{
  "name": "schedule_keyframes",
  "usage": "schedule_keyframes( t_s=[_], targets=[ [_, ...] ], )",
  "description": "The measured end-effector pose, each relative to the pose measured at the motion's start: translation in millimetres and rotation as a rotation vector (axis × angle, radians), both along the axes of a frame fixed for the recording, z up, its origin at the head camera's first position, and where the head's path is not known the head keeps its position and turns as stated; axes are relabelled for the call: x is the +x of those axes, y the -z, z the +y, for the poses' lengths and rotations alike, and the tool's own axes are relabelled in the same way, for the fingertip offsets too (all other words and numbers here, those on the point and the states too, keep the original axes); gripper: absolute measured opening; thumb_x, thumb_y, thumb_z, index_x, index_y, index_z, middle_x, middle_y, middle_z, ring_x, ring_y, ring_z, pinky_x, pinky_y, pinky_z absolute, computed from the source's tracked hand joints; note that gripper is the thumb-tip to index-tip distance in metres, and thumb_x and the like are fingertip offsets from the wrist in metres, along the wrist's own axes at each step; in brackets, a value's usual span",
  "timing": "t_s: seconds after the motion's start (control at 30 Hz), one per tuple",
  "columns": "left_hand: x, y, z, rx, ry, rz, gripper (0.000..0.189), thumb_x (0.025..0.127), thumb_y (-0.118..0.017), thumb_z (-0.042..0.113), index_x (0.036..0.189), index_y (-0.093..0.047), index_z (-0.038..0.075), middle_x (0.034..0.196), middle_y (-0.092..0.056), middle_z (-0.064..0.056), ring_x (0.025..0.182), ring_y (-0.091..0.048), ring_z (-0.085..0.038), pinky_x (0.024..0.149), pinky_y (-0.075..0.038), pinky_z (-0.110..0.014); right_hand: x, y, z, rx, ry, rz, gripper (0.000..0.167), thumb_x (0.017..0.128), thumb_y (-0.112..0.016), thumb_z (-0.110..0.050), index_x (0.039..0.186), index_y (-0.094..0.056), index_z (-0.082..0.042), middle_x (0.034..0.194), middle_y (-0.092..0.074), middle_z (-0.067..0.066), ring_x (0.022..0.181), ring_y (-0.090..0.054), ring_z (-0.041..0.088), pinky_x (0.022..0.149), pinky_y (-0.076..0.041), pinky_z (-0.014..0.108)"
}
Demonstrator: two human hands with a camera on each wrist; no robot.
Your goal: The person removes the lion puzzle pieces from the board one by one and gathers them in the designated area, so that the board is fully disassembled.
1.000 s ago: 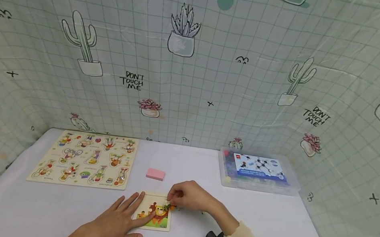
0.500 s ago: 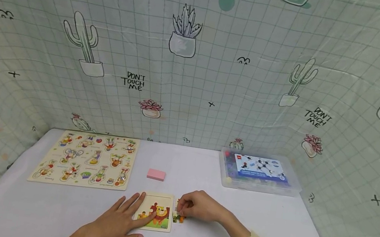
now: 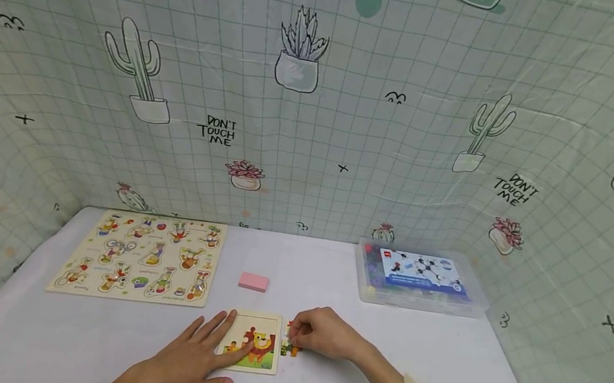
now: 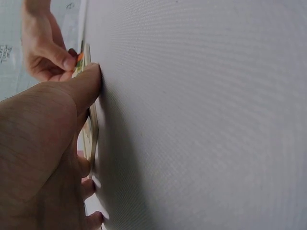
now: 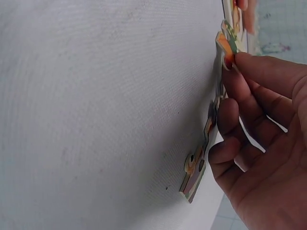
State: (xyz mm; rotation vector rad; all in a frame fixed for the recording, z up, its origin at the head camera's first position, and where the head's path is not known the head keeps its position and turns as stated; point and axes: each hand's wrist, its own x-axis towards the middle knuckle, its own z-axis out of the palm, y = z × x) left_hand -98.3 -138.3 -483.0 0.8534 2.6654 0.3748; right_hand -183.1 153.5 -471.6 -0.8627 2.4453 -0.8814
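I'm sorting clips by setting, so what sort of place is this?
Probably a screened-off indoor spot for tabletop puzzles: a cactus-print sheet hangs behind and beside a white table, which holds a small jigsaw.

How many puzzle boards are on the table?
2: the large, many-figure puzzle board at the far left of the table, and the small jigsaw board nearer the person, partly covered by the left hand.

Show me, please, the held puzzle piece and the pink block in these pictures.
Held puzzle piece (image 5: 225,44), right wrist view: on its orange part.
Pink block (image 3: 254,281), head view: on its upper face.
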Motion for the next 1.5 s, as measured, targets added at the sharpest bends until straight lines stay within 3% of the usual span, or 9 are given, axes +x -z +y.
schedule_keyframes(
  t_s=[0.67, 1.5],
  targets=[
    [1.2, 0.2, -1.5, 0.026, 0.007, 0.025, 0.062, 0.097, -0.050, 0.062, 0.154, -0.039, 0.042, 0.167, -0.011, -0.020, 0.153, -0.012, -0.040, 0.117, -0.016, -0.065, 2.7, -1.6, -4.0, 0.092, 0.005, 0.077, 0.007, 0.089, -0.076, -0.014, 0.085, -0.072, -0.017, 0.073, -0.057, -0.014, 0.066, -0.049, 0.000, 0.062, -0.044, 0.019],
    [-1.0, 1.7, 0.9, 0.011, -0.016, -0.035, 0.062, 0.095, -0.051, 0.064, 0.153, -0.039, 0.044, 0.168, -0.010, -0.016, 0.154, -0.011, -0.038, 0.118, -0.015, -0.065, 5.8, -1.8, -6.4, 0.130, 0.015, 0.114, 0.007, 0.090, -0.076, -0.016, 0.086, -0.071, -0.019, 0.075, -0.057, -0.014, 0.068, -0.050, 0.000, 0.064, -0.044, 0.020]
  ],
)
